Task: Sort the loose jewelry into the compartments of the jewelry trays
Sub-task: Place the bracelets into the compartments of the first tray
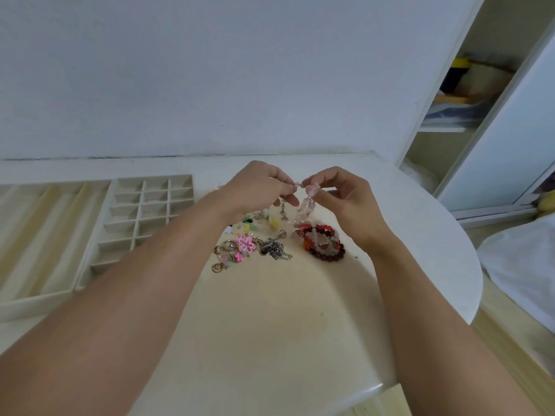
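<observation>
Sorting was barely begun: a pink bracelet (pixel 306 205) was pinched between left hand (pixel 258 187) and right hand (pixel 345 196); trays (pixel 150 217) looked unfilled, pile (pixel 270 244) left.

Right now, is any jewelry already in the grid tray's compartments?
No, the visible compartments of the grid tray are bare; the loose jewelry pile lies on the table.

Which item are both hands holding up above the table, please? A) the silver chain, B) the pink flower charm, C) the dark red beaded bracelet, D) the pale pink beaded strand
D: the left hand and right hand pinch the ends of the pale pink beaded strand, which hangs between them.
</observation>
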The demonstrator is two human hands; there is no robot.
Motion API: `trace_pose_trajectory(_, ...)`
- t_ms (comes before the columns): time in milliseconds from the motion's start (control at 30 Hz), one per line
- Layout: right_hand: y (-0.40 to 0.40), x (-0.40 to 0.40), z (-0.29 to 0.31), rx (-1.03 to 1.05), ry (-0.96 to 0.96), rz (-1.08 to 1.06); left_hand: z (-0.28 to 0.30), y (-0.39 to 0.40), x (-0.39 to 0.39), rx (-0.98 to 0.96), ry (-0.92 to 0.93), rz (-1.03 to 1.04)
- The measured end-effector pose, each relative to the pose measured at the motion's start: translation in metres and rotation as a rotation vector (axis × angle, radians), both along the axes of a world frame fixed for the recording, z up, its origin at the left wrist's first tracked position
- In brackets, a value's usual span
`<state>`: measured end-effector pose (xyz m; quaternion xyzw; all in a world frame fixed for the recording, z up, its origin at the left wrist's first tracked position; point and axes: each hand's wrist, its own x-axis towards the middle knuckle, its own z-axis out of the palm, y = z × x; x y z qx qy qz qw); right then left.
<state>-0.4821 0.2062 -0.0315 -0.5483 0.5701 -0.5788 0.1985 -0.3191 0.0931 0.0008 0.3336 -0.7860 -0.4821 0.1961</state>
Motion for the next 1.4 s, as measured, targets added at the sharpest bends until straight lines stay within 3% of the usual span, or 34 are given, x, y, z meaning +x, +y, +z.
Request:
trace_pose_trajectory(233,-0.003,0.009,0.011,-0.157,-0.324,-0.015,0.014,0.006,0.014,0.004,0.192,0.086)
trace_pose_trajectory(400,-0.008,0.031,0.038,-0.107,-0.289,-0.063,0.025,0.002,0.048,0.003,0.302,0.177)
trace_pose_trajectory(600,-0.033,0.111,0.071,0.054,-0.341,0.066,0.045,-0.021,0.135,-0.015,0.413,0.278)
trace_pose_trajectory(867,-0.111,0.266,0.074,0.411,-0.100,0.291,0.041,-0.063,0.292,-0.125,0.376,0.512)
trace_pose_trajectory(1167,-0.182,0.371,0.063,0.447,-0.213,0.395,0.013,-0.107,0.387,-0.133,0.257,0.636)
trace_pose_trajectory(1400,-0.217,0.399,0.044,0.365,-0.019,0.252,0.000,-0.138,0.416,-0.136,0.160,0.649)
